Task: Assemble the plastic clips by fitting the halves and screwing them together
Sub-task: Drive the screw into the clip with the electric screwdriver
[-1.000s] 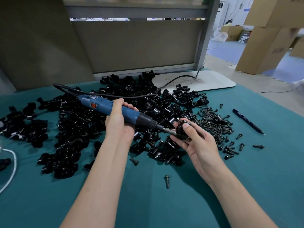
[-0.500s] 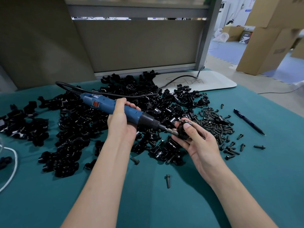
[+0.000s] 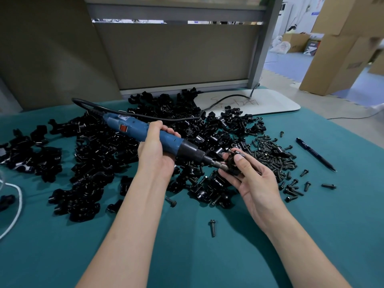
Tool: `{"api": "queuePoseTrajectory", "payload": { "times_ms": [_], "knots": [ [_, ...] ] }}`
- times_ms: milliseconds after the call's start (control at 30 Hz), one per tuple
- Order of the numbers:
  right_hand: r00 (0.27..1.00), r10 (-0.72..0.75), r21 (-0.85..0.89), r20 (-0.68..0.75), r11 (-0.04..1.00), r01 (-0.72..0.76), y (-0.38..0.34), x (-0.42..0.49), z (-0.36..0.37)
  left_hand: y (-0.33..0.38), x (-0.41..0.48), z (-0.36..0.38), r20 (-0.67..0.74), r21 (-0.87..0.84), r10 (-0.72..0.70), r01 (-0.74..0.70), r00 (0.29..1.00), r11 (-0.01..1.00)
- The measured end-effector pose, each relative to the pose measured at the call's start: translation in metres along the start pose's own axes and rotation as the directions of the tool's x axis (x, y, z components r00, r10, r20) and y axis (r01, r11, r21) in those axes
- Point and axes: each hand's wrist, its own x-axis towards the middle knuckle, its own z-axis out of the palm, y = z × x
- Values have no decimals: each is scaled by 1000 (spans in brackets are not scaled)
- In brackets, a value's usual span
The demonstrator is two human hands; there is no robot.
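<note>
My left hand [image 3: 154,150] grips a blue electric screwdriver [image 3: 133,128] around its body, the tool lying slanted with its bit pointing right and down. The bit's tip meets a black plastic clip [image 3: 233,166] that my right hand [image 3: 252,179] pinches between thumb and fingers, just above the table. A wide heap of black clip halves [image 3: 99,154] covers the green table behind and left of my hands. A pile of dark screws [image 3: 272,156] lies to the right of the held clip.
A black pen [image 3: 314,153] lies at the right. Loose screws [image 3: 212,227] sit on the green cloth [image 3: 311,235] near my arms. The tool's black cable [image 3: 226,99] runs back over a white board [image 3: 276,103]. A white cord [image 3: 12,206] curls at the left edge. Cardboard boxes stand beyond the table.
Both hands with the screwdriver and clip hold nearly the same pose; the view has shifted only slightly.
</note>
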Motion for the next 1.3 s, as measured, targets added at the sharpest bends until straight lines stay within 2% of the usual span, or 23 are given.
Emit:
{"api": "queuePoseTrajectory", "payload": {
  "times_ms": [67, 133, 233, 267, 333, 400, 533, 767, 1300],
  "knots": [
    [999, -33, -36, 15, 999, 34, 0, -1, 0, 0, 0, 1, -28, 11, -1, 1, 1000, 1000],
    [994, -103, -153, 34, 982, 107, -1, -4, 2, -1, 2, 0, -100, 19, -12, 14, 995, 1000],
    [974, -210, -439, 81, 870, 224, 1, -10, 4, -1, 3, -5, -229, 48, -73, 86, 971, 995],
    [968, -227, -477, 105, 843, 249, 1, -11, 5, 0, 4, -6, -256, 55, -87, 104, 963, 993],
    [954, -262, -455, 144, 839, 298, 0, -14, 5, 9, 6, -9, -293, 56, -85, 106, 952, 993],
    [954, -265, -361, 138, 884, 297, -7, -15, 3, 27, 11, -13, -309, 56, -56, 77, 949, 995],
    [982, -132, -264, 137, 950, 165, -8, -16, 3, 52, 19, -21, -325, 28, 32, -24, 945, 999],
    [989, -56, -267, 139, 959, 92, 3, -11, 9, 25, 10, -4, -256, -3, -50, 51, 965, 999],
    [989, -63, -335, 130, 936, 104, 3, -14, 10, 15, 12, -8, -286, -8, -40, 40, 958, 999]
  ]
}}
